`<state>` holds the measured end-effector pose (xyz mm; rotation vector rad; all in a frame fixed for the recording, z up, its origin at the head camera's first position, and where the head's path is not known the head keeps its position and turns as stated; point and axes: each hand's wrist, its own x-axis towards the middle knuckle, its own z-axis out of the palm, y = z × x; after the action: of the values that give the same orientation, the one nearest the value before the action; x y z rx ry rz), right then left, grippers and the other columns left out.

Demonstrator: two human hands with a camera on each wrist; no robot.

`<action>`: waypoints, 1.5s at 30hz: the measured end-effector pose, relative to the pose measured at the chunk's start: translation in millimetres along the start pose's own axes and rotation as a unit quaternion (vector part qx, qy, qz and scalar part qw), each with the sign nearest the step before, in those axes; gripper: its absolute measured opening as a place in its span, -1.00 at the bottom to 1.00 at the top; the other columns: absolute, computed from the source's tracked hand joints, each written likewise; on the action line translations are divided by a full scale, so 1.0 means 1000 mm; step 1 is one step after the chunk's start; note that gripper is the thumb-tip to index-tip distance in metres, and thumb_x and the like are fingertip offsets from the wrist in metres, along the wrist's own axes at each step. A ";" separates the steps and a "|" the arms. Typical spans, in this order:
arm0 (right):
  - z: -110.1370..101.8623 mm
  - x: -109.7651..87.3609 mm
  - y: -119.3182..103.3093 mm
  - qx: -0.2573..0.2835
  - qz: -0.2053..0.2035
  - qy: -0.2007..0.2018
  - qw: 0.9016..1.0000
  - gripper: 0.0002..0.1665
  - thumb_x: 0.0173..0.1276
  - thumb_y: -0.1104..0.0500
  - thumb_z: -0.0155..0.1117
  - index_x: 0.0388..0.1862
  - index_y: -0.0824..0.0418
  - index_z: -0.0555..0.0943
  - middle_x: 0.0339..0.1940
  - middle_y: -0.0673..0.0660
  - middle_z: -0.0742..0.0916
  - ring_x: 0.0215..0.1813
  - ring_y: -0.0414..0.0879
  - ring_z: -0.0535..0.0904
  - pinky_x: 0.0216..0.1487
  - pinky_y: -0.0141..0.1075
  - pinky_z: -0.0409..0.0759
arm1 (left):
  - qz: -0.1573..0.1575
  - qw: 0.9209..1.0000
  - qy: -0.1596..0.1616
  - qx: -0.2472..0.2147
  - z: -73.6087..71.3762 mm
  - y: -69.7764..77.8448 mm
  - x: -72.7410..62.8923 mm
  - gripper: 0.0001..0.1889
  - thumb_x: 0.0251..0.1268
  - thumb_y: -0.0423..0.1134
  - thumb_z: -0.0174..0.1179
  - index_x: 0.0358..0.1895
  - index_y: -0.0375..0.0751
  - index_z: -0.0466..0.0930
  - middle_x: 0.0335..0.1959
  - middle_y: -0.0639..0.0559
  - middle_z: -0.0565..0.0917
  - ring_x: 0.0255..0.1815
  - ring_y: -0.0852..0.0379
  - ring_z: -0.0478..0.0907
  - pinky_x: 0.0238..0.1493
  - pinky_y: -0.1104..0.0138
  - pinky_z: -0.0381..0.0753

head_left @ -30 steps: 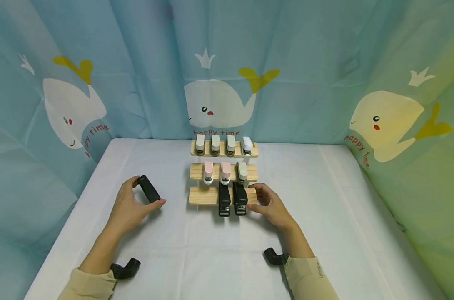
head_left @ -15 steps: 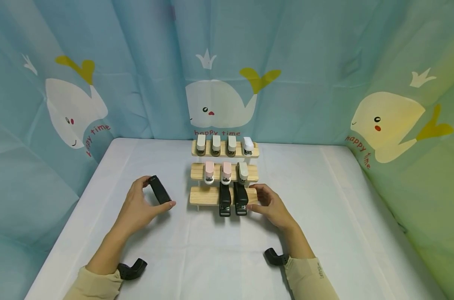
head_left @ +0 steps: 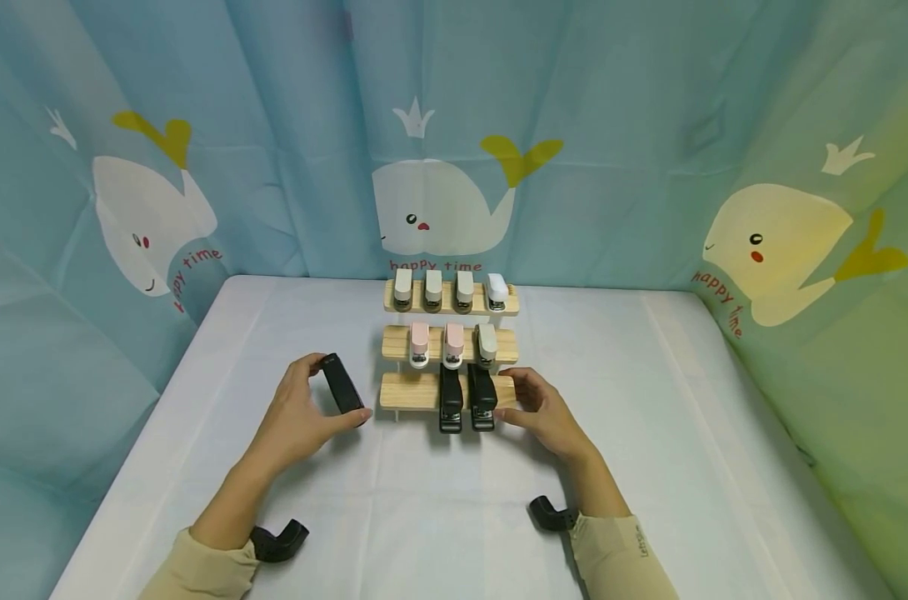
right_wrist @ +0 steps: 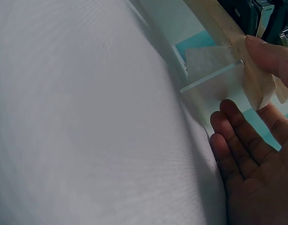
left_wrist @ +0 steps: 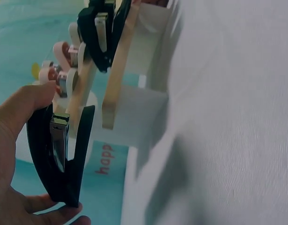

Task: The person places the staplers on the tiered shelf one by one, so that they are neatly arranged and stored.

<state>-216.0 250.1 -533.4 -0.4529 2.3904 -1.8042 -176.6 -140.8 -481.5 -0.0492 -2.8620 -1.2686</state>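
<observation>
My left hand holds a black stapler by its two ends, thumb at one and fingers at the other. In the left wrist view this stapler is off the table, its jaws apart, close to the left end of the lowest shelf board. My right hand grips the right end of the bottom board of a three-tier wooden rack. In the right wrist view the thumb lies on the board's edge, and the index finger is partly hidden behind. Two black staplers sit on that board.
On the middle board stand two pink staplers and a pale grey-green one. Several pale staplers and a white one line the top board. The white-covered table ends at a whale-print curtain.
My left hand has carried the black stapler rightward, nearer to the rack's left side, and slightly towards me. My right hand stays at the bottom board's right end.
</observation>
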 end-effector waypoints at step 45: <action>-0.001 0.001 0.002 -0.006 -0.010 0.006 1.000 -0.32 0.20 0.34 0.53 0.30 0.24 0.51 0.16 0.27 0.67 0.10 -0.03 0.60 0.14 -0.32 0.55 | 0.058 0.996 -0.063 0.010 0.042 0.038 0.000 0.24 -0.14 0.44 0.53 0.63 0.07 0.10 0.60 -0.01 0.27 0.58 -0.14 0.24 0.47 -0.18 0.38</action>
<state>-217.9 250.7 -535.1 -0.4703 2.4150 -1.8066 -175.5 -84.2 -481.4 -0.2998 -2.9255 -1.2592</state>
